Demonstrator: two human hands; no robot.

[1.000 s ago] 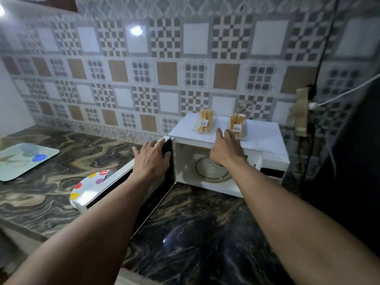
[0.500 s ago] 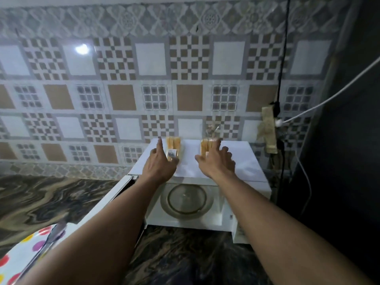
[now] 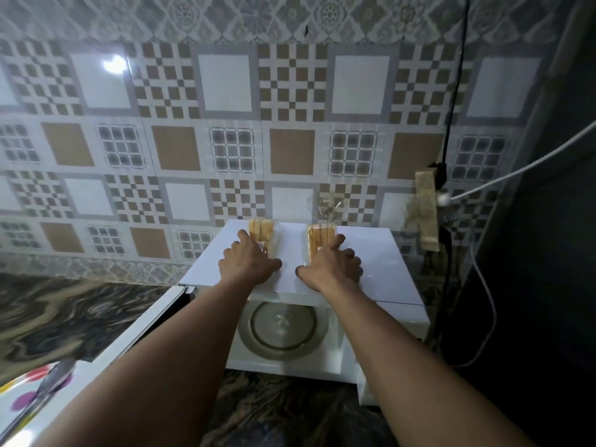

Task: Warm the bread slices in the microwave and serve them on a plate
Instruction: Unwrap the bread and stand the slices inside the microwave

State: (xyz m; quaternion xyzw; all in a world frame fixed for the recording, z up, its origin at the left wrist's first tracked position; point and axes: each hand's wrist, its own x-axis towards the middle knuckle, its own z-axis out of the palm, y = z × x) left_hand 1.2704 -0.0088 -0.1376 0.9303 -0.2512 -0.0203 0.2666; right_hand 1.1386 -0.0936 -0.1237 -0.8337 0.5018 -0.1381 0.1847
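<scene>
The left hand (image 3: pixel 246 262) lies palm down on the microwave's top, fingers spread apart and reaching toward 12 o'clock, its forefinger along the left flank of the left bread packet (image 3: pixel 262 235) and the palm covering the packet's near end; whether the fingers have closed on it cannot be told. The right hand (image 3: pixel 332 266) lies likewise, fingers splayed, over the near end of the right bread packet (image 3: pixel 317 241), the thumb pointing to 9 o'clock; again no grip can be made out. Both packets hold upright slices in clear wrap, standing side by side but apart near the back edge of the white microwave (image 3: pixel 387 262); at 6 o'clock of the hands its cavity stands open, with the glass turntable (image 3: pixel 283 327) bare inside; the door (image 3: pixel 142 327) swings out toward 8 o'clock. At the lower left corner lies a plate (image 3: pixel 22 398) with coloured dots, on the dark marbled counter (image 3: pixel 64 317). At 3 o'clock of the microwave a white cable (image 3: pixel 522 166) runs from a plug at the tiled wall (image 3: pixel 225 140).
</scene>
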